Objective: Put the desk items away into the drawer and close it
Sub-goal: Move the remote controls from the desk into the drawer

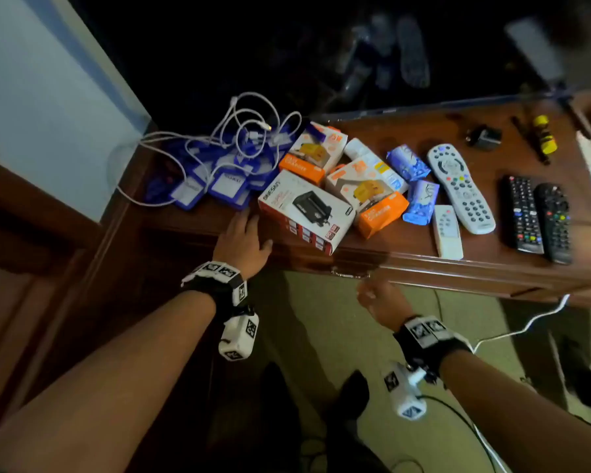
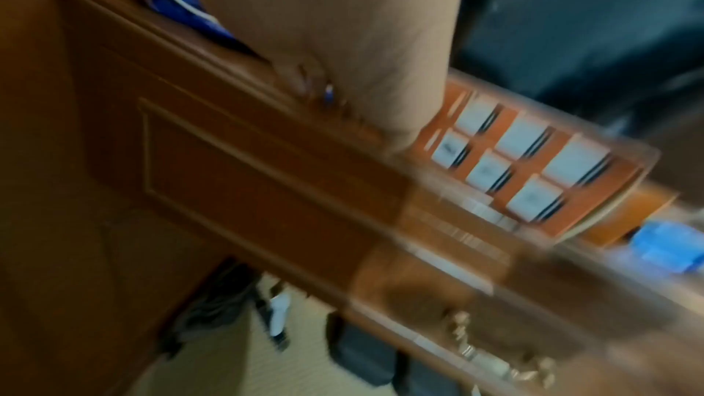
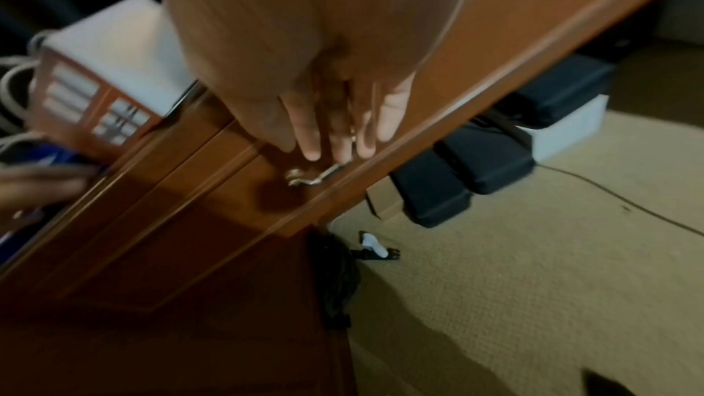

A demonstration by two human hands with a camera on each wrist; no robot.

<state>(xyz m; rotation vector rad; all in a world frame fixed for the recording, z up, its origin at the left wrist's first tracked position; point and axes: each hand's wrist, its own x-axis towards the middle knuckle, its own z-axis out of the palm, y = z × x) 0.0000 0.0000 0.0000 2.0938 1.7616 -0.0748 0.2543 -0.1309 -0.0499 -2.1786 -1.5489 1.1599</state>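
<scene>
The wooden desk (image 1: 406, 249) carries a white charger box (image 1: 304, 213), two orange charger boxes (image 1: 369, 196), blue packets (image 1: 406, 163), a white remote (image 1: 461, 189), a small white remote (image 1: 447, 232), two black remotes (image 1: 522, 215), a pile of blue tags (image 1: 219, 169) and a white cable (image 1: 246, 128). My left hand (image 1: 241, 238) rests flat on the desk's front edge, beside the white box. The drawer front (image 3: 228, 191) sits flush with the desk. My right hand (image 3: 331, 131) reaches its straight fingers to the brass drawer handle (image 3: 316, 176) and touches it.
A black adapter (image 1: 485, 138) and a yellow-black screwdriver (image 1: 545, 134) lie at the desk's back right. Black cases (image 3: 476, 167) sit on the beige carpet under the desk. A white cord (image 1: 526, 326) hangs off the desk's right front. A wall stands at the left.
</scene>
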